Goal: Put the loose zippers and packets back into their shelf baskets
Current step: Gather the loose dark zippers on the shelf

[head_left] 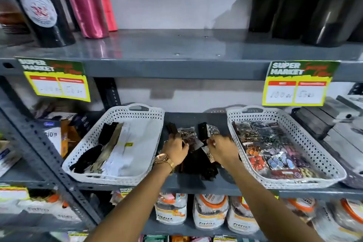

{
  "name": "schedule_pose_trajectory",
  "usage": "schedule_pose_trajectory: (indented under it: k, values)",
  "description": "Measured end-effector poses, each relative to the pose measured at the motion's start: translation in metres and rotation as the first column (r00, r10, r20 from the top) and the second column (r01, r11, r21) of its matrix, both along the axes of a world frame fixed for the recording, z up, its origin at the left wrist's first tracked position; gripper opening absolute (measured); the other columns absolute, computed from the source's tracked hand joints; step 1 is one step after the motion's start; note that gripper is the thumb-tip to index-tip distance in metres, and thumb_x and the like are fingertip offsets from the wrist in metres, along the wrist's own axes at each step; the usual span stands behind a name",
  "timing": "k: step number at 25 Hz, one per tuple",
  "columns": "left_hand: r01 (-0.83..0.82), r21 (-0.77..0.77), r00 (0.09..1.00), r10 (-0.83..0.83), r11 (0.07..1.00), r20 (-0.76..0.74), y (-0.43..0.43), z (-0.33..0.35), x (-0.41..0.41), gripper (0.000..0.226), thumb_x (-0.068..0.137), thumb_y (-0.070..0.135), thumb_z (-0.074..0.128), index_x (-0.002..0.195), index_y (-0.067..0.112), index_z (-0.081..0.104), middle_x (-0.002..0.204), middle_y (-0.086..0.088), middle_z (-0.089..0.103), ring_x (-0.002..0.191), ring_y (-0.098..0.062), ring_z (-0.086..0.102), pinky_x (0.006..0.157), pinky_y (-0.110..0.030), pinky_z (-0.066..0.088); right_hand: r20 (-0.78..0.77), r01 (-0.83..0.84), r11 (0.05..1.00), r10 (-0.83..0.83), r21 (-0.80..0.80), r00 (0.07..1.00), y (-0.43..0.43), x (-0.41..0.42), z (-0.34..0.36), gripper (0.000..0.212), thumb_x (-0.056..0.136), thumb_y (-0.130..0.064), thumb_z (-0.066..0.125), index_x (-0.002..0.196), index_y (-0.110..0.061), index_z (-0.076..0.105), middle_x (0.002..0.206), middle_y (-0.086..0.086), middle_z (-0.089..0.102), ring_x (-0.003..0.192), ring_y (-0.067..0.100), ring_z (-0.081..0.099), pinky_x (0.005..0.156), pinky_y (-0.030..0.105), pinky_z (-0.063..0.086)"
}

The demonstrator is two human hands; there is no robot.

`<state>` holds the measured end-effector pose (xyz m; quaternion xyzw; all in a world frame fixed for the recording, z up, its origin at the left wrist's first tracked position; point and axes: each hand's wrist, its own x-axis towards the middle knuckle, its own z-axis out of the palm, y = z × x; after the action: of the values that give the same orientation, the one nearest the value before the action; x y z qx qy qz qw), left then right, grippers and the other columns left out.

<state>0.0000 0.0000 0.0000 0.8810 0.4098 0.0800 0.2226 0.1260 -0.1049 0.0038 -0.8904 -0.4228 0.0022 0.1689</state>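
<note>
A loose pile of black zippers [198,165] and clear packets [187,135] lies on the grey shelf between two white perforated baskets. The left basket [137,113] holds black, tan and white zippers [110,147]. The right basket [322,155] is full of small colourful packets [275,155]. My left hand [175,148], with a gold watch on the wrist, rests on the pile and grips a black zipper. My right hand [223,148] closes its fingers on a clear packet at the pile's right side.
Black, pink and red rolls [86,6] and green-topped black packs [306,10] stand on the shelf above. Yellow price tags [296,84] hang from its edge. Boxes [59,135] sit left of the baskets, grey packs [334,124] on the right, jars [210,212] below.
</note>
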Motion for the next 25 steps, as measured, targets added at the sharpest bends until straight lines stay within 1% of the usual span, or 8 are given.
schedule_pose_trajectory:
  k: [3, 6, 8, 10, 14, 17, 21, 25]
  values:
    - [-0.07, -0.063, 0.996, 0.067, 0.996, -0.053, 0.018, -0.009, 0.017, 0.059, 0.092, 0.038, 0.047, 0.137, 0.004, 0.033, 0.142, -0.028, 0.037, 0.118, -0.047, 0.054, 0.098, -0.046, 0.047, -0.037, 0.108, 0.983, -0.115, -0.152, 0.993, 0.03, 0.014, -0.009, 0.04, 0.096, -0.035, 0.041, 0.123, -0.012, 0.059, 0.127, 0.015, 0.062, 0.125, 0.033, 0.05, 0.096, 0.038, 0.048]
    - [-0.086, -0.043, 0.993, 0.083, 0.995, -0.08, 0.03, -0.017, 0.03, 0.054, 0.091, 0.028, 0.048, 0.137, 0.007, 0.031, 0.136, -0.027, 0.041, 0.116, -0.046, 0.055, 0.097, -0.047, 0.05, -0.142, 0.15, 0.94, -0.201, -0.307, 0.969, 0.052, 0.021, -0.012, 0.052, 0.095, -0.038, 0.041, 0.139, -0.01, 0.041, 0.147, 0.014, 0.043, 0.138, 0.032, 0.034, 0.107, 0.04, 0.039]
    - [-0.086, -0.037, 0.991, 0.082, 0.996, -0.11, 0.035, -0.021, 0.033, 0.05, 0.09, 0.021, 0.05, 0.135, 0.009, 0.033, 0.131, -0.026, 0.045, 0.115, -0.045, 0.055, 0.094, -0.046, 0.05, -0.167, 0.179, 0.932, -0.24, -0.315, 0.956, 0.061, 0.024, -0.015, 0.057, 0.094, -0.041, 0.045, 0.142, -0.01, 0.037, 0.147, 0.012, 0.043, 0.137, 0.031, 0.035, 0.106, 0.04, 0.038]
    - [-0.093, -0.048, 0.984, 0.085, 0.994, -0.154, 0.038, -0.02, 0.034, 0.053, 0.088, 0.016, 0.05, 0.138, 0.013, 0.032, 0.133, -0.026, 0.045, 0.116, -0.044, 0.055, 0.095, -0.046, 0.05, -0.215, 0.216, 0.93, -0.286, -0.298, 0.934, 0.064, 0.025, -0.014, 0.057, 0.09, -0.042, 0.053, 0.136, -0.01, 0.043, 0.141, 0.012, 0.049, 0.133, 0.031, 0.042, 0.103, 0.04, 0.041]
    - [-0.086, -0.069, 0.988, 0.076, 0.994, -0.132, 0.037, -0.014, 0.034, 0.051, 0.086, 0.016, 0.054, 0.133, 0.018, 0.035, 0.133, -0.022, 0.047, 0.114, -0.043, 0.057, 0.091, -0.046, 0.05, -0.324, 0.221, 0.926, -0.32, -0.307, 0.89, 0.067, 0.025, -0.013, 0.048, 0.085, -0.029, 0.059, 0.126, -0.007, 0.051, 0.133, 0.016, 0.056, 0.125, 0.033, 0.05, 0.102, 0.041, 0.046]
    - [-0.096, -0.083, 0.995, 0.096, 0.992, -0.01, 0.043, -0.009, 0.032, 0.051, 0.085, 0.022, 0.056, 0.13, 0.017, 0.035, 0.123, -0.019, 0.051, 0.106, -0.044, 0.06, 0.087, -0.047, 0.051, -0.519, 0.248, 0.952, -0.304, -0.177, 0.798, 0.065, 0.033, -0.012, 0.049, 0.082, -0.03, 0.064, 0.121, -0.002, 0.054, 0.12, 0.018, 0.064, 0.112, 0.032, 0.061, 0.093, 0.04, 0.051]
    - [-0.033, -0.244, 0.95, 0.107, 0.969, 0.295, 0.055, -0.001, 0.032, 0.055, 0.079, 0.016, 0.067, 0.126, 0.009, 0.04, 0.112, -0.022, 0.062, 0.1, -0.04, 0.063, 0.084, -0.043, 0.053, -0.681, 0.242, 0.968, -0.13, 0.07, 0.72, 0.06, 0.043, 0.005, 0.04, 0.079, -0.032, 0.074, 0.089, 0.006, 0.066, 0.093, 0.019, 0.07, 0.082, 0.023, 0.066, 0.07, 0.03, 0.047]
    - [0.075, -0.542, 0.793, 0.279, 0.837, 0.541, 0.05, 0.013, 0.033, 0.053, 0.074, 0.0, 0.075, 0.121, 0.004, 0.051, 0.09, -0.013, 0.068, 0.078, -0.024, 0.067, 0.065, -0.025, 0.052, -0.734, 0.295, 0.89, 0.061, 0.347, 0.677, 0.051, 0.033, 0.027, 0.035, 0.078, -0.026, 0.076, 0.096, 0.004, 0.072, 0.1, 0.021, 0.074, 0.089, 0.029, 0.071, 0.076, 0.038, 0.055]
